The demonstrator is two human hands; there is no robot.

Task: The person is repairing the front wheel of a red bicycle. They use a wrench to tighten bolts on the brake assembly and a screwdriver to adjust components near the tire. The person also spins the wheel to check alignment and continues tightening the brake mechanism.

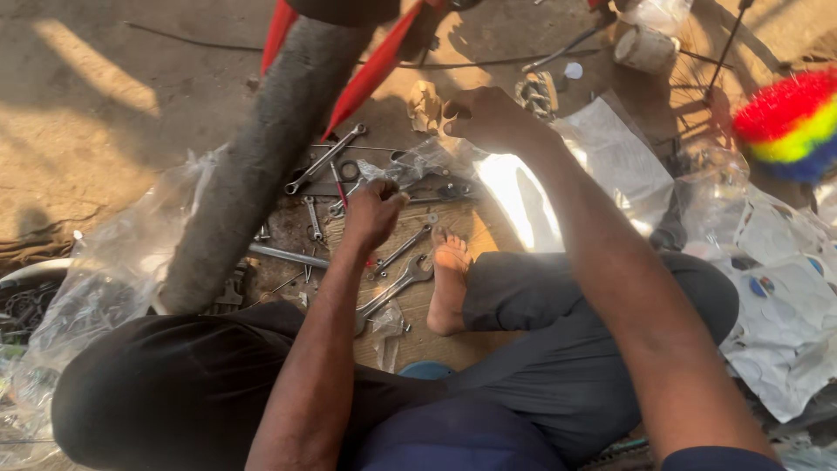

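Several wrenches (397,283) around left hand (373,212), tyre (253,166) alongside.

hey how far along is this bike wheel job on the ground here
Done: spanners are spread out on the ground beside the dusty tyre. In hand: the left hand is closed over the tools near a red-handled screwdriver; the right hand pinches something too small to tell. Left: nothing looks refitted yet, and the tools still lie loose.
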